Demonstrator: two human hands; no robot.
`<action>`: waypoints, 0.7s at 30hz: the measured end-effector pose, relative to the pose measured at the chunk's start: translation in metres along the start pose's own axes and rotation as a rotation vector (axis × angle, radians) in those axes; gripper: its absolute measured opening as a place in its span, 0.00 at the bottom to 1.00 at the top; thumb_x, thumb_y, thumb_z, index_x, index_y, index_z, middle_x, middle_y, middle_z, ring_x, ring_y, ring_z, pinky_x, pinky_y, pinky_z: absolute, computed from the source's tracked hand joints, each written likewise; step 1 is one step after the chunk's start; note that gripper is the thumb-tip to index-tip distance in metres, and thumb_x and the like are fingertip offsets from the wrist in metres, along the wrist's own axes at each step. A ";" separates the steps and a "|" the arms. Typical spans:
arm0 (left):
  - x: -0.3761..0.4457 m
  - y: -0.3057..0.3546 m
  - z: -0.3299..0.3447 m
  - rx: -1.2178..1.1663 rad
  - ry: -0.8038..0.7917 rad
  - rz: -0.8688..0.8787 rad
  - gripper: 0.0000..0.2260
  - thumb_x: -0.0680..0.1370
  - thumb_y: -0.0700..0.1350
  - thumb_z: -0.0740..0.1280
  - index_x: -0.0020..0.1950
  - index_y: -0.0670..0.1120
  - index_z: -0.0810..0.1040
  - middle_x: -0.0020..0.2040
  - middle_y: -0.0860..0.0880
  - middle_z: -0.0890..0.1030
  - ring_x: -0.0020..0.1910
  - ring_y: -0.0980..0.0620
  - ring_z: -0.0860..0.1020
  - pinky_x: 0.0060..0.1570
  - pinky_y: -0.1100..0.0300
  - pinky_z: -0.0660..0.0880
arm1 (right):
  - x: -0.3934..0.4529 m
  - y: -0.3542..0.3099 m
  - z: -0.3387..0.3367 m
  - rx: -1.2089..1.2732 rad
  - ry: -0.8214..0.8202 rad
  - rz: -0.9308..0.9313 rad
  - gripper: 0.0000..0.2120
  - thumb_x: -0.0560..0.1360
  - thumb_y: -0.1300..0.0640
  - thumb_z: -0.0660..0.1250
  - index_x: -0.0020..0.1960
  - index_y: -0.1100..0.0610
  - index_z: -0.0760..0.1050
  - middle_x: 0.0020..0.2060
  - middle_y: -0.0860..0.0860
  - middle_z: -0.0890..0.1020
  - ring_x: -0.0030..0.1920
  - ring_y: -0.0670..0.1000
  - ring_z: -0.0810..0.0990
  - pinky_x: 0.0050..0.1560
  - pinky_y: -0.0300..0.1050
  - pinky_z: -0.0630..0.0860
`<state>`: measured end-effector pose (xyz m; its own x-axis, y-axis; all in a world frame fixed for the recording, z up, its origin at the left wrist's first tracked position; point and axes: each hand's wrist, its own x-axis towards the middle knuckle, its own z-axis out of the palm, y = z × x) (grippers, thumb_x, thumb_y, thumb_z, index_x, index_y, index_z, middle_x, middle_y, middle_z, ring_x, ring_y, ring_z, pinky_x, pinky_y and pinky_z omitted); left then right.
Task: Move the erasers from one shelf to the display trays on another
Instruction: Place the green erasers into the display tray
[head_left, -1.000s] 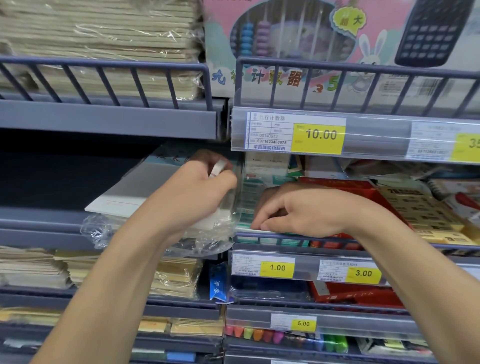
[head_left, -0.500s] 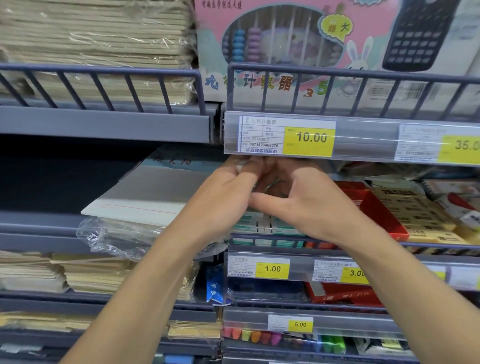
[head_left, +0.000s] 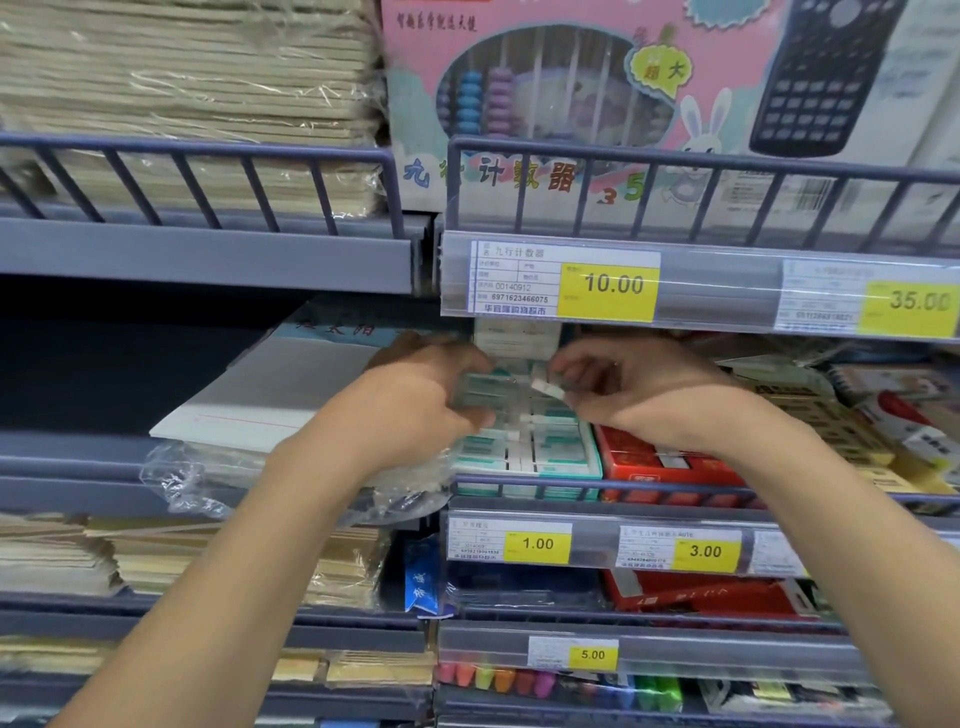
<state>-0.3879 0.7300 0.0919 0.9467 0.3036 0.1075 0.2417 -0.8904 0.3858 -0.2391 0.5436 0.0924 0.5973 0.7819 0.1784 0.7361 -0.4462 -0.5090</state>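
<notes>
At centre frame, our left hand (head_left: 415, 410) curls round a clear-wrapped pack of erasers (head_left: 480, 397), while our right hand (head_left: 623, 395) pinches one white eraser (head_left: 546, 388) just above the teal-and-white erasers in the display tray (head_left: 524, 488).

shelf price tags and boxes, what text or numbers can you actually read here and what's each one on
"10.00", "00140912", "6971623466075": yellow and white price tag under the pink box.
"35.00": price tag at the right edge.
"1.00": price tag under the eraser tray.
"3.00": price tag under the red box.
"5.00": price tag on the lowest rail.
"3 5": pink box, beside large Chinese characters.
Small print on the tags, erasers and calculator pack: too blurred.
</notes>
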 end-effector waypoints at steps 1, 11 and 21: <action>0.002 0.000 0.003 0.075 -0.011 0.023 0.21 0.80 0.58 0.69 0.73 0.61 0.72 0.74 0.56 0.72 0.72 0.50 0.67 0.69 0.56 0.66 | 0.002 -0.002 0.001 -0.080 -0.030 -0.014 0.11 0.73 0.54 0.72 0.53 0.42 0.80 0.45 0.39 0.81 0.45 0.40 0.79 0.45 0.27 0.71; 0.019 0.008 0.010 0.372 -0.092 0.037 0.16 0.81 0.54 0.67 0.69 0.64 0.76 0.72 0.57 0.74 0.73 0.48 0.60 0.72 0.49 0.57 | 0.008 -0.015 0.003 -0.404 -0.219 -0.065 0.15 0.74 0.53 0.71 0.60 0.47 0.81 0.50 0.41 0.74 0.53 0.46 0.75 0.56 0.40 0.72; 0.023 0.012 0.008 0.412 -0.099 0.032 0.15 0.81 0.53 0.68 0.68 0.64 0.77 0.71 0.54 0.75 0.74 0.47 0.60 0.75 0.48 0.56 | 0.009 -0.009 0.013 -0.389 -0.180 -0.123 0.09 0.75 0.52 0.70 0.55 0.48 0.84 0.48 0.41 0.76 0.54 0.49 0.76 0.58 0.47 0.75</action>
<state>-0.3619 0.7235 0.0913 0.9661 0.2575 0.0172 0.2578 -0.9661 -0.0166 -0.2441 0.5601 0.0875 0.4581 0.8875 0.0508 0.8838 -0.4486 -0.1326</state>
